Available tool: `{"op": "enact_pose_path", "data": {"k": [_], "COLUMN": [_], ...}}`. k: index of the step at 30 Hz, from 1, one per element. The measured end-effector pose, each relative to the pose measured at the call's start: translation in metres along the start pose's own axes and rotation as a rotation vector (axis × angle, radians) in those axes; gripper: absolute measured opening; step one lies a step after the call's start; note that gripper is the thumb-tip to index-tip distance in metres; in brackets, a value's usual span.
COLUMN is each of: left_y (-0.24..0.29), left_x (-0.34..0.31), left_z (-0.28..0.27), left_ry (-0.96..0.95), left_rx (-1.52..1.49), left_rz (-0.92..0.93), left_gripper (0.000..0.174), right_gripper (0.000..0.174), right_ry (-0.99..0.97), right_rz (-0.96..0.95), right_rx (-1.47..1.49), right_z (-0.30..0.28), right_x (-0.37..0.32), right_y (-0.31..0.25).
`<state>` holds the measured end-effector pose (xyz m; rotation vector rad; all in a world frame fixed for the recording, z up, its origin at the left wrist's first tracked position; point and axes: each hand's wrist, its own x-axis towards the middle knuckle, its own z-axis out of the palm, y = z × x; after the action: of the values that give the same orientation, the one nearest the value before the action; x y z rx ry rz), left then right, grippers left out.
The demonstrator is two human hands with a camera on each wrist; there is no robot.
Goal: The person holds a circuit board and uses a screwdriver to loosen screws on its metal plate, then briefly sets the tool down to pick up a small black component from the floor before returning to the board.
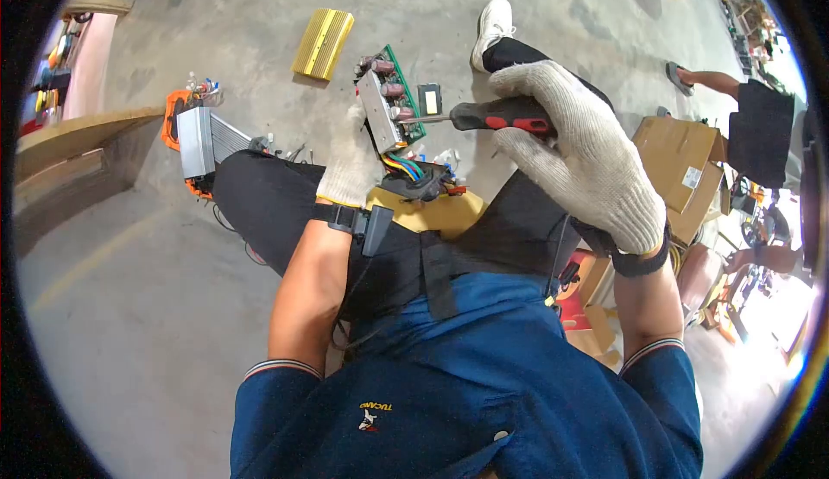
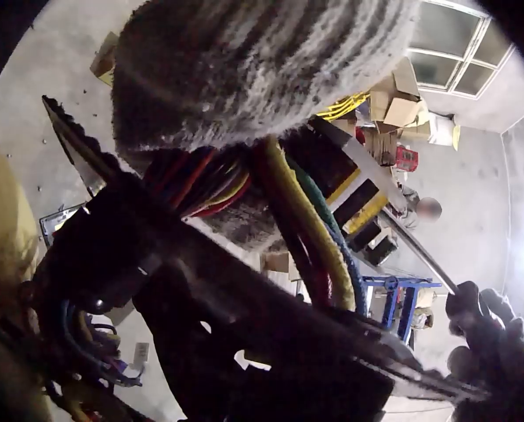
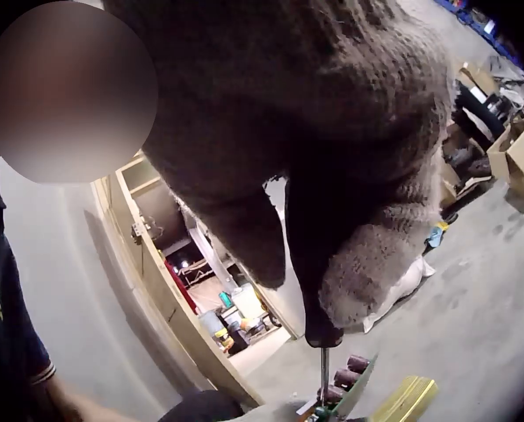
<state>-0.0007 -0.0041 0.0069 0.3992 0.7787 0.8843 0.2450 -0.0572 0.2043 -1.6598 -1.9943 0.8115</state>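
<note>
Looking past wires (image 2: 314, 224), left wrist view alone shows a window (image 2: 459, 46).

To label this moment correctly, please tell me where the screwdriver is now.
In the head view, the screwdriver is right of centre, held in the right hand, its shaft extending left to the circuit board.

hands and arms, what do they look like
The left hand and right hand wear off-white knitted gloves, the left cuff edged yellow. Black strap and device on the left wrist, dark band on the right. Short blue sleeves have striped trim.
</note>
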Motion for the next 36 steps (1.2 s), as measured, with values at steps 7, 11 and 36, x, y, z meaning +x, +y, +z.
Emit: {"op": "enact_pose_path", "data": {"k": [7,11,36], "left_y": [-0.003,0.009,-0.004], "left_x": [-0.004,-0.01,-0.01], "left_z": [-0.003,0.016,-0.031], "left_ry": [0.058,0.052,0.398], "left_rx": [-0.082,-0.07,-0.199], "left_rz": [-0.084,-0.072,-0.14], "left_gripper": [0.049,0.036,0.045], "right_gripper": [0.028,0.029,0.031], "right_ry": [0.033,-0.006,-0.261], "right_rz": [-0.014,-0.024,1.036], "right_rx": [0.003,0.023,0.629], "right_z": [0.003,-0.005,0.233], "right_x": [0.011,0.019,0.065], "right_y": [0.009,0.011,0.257]}}
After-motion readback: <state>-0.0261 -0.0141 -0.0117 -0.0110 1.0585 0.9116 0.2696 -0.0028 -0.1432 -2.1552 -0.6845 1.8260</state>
